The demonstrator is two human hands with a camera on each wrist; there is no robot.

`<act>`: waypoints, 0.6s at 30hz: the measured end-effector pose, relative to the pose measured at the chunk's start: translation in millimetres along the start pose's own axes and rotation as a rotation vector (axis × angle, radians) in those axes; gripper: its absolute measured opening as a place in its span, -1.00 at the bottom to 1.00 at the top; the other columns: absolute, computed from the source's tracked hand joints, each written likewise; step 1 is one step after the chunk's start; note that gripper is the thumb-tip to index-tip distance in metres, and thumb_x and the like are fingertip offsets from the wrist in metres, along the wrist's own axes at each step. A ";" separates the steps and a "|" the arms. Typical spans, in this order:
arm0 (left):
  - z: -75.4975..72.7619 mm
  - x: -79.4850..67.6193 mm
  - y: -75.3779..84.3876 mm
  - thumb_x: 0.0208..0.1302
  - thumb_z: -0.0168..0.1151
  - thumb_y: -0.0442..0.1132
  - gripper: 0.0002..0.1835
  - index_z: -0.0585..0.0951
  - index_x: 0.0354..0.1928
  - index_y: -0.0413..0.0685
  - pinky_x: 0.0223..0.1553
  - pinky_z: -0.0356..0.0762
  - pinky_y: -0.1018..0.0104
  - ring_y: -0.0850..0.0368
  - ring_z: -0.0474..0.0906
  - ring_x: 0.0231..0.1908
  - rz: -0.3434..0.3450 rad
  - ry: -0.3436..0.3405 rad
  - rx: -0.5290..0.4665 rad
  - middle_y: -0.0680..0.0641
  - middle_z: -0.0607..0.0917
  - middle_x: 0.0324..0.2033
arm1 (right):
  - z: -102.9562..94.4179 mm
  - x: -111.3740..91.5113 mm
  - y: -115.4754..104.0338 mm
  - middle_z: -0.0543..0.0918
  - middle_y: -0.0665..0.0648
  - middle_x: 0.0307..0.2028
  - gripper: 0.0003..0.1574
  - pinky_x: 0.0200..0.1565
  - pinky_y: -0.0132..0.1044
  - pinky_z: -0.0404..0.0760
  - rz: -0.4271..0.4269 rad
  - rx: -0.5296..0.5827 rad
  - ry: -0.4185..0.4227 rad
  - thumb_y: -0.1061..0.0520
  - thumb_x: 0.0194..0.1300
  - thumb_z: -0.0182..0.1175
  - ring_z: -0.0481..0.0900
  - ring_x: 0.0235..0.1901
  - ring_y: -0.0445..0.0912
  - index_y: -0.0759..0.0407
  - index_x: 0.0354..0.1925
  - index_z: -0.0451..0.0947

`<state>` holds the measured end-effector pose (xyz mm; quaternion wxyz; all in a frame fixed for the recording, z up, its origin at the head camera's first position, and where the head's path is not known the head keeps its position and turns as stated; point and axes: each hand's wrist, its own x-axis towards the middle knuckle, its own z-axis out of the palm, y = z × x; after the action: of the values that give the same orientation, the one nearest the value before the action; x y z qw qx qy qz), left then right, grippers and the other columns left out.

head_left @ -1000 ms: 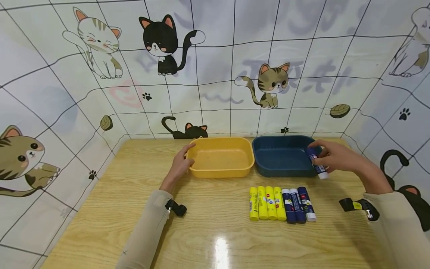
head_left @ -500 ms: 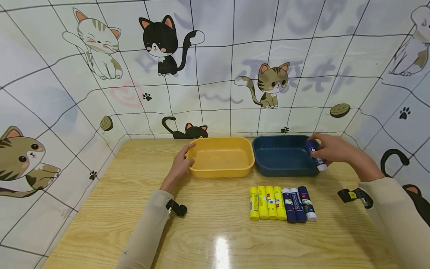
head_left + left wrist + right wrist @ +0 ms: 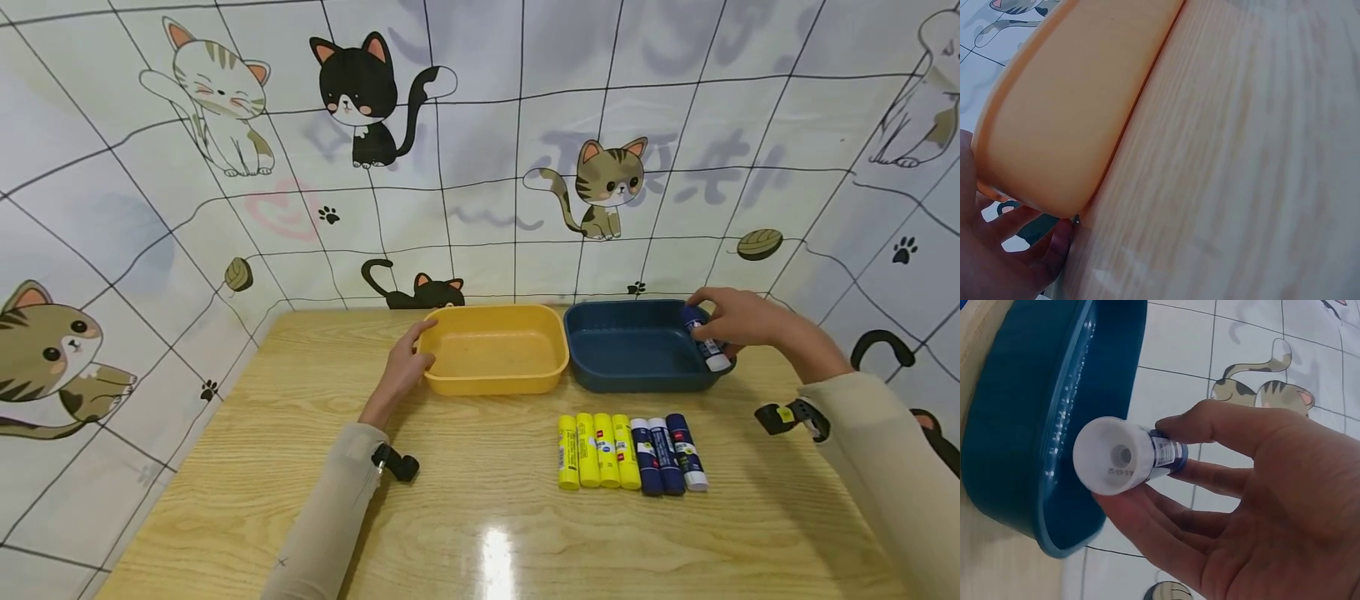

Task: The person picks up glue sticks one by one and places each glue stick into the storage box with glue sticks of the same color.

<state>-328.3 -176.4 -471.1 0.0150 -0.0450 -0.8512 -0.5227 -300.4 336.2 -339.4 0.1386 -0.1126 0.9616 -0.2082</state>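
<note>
My right hand [image 3: 742, 321] pinches a dark blue glue stick [image 3: 703, 337] with a white end over the right end of the blue tray [image 3: 630, 387]. In the right wrist view the glue stick's white base [image 3: 1110, 456] faces the camera, with thumb and fingers around its barrel. My left hand [image 3: 405, 367] grips the left end of the yellow tray [image 3: 495, 386]. In the left wrist view its fingers curl at the outer wall of the yellow tray [image 3: 1066, 112].
In front of the blue tray lies a row of several yellow glue sticks [image 3: 604, 450] and three dark blue glue sticks [image 3: 664, 454], side by side on the wooden table [image 3: 465, 467]. A cat-patterned wall covering [image 3: 480, 167] rises behind the trays and at both sides.
My right hand has moved slightly left and away from me, bringing the glue stick from the blue tray's right edge to over its inside. The left hand stays on the yellow tray.
</note>
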 end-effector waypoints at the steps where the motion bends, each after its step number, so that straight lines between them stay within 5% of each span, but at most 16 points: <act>1: -0.2 0.1 0.1 0.11 0.06 -0.40 -0.18 0.40 0.51 0.16 -0.30 0.43 0.32 -0.16 0.53 0.01 0.002 0.000 -0.001 -0.19 0.38 0.49 | 0.9 1.9 0.6 0.64 0.50 -0.09 -0.19 -0.33 -0.07 0.74 0.002 0.006 -0.003 0.10 0.39 0.21 0.69 -0.38 -0.03 0.49 0.41 0.17; 10: 0.7 -0.4 0.5 0.12 0.06 -0.40 -0.19 0.40 0.51 0.16 -0.22 0.42 0.29 -0.17 0.50 0.11 -0.002 -0.001 0.016 -0.17 0.37 0.50 | 4.3 14.9 8.8 0.57 0.54 -0.05 -0.16 -0.34 -0.04 0.75 0.019 -0.014 0.001 0.10 0.38 0.20 0.68 -0.33 0.04 0.52 0.42 0.16; 18: 0.2 -1.2 -1.4 0.11 0.05 -0.40 -0.19 0.41 0.50 0.20 -0.54 0.36 0.36 -0.15 0.56 -0.03 -0.009 0.009 -0.014 -0.17 0.36 0.50 | 5.7 29.3 17.4 0.54 0.59 0.01 -0.17 -0.32 -0.02 0.76 0.041 0.001 -0.027 0.12 0.38 0.21 0.70 -0.20 0.17 0.53 0.41 0.15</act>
<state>-327.2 -176.9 -472.5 0.0164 -0.0389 -0.8476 -0.5289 -328.8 341.5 -358.4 0.1557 -0.0958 0.9617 -0.2045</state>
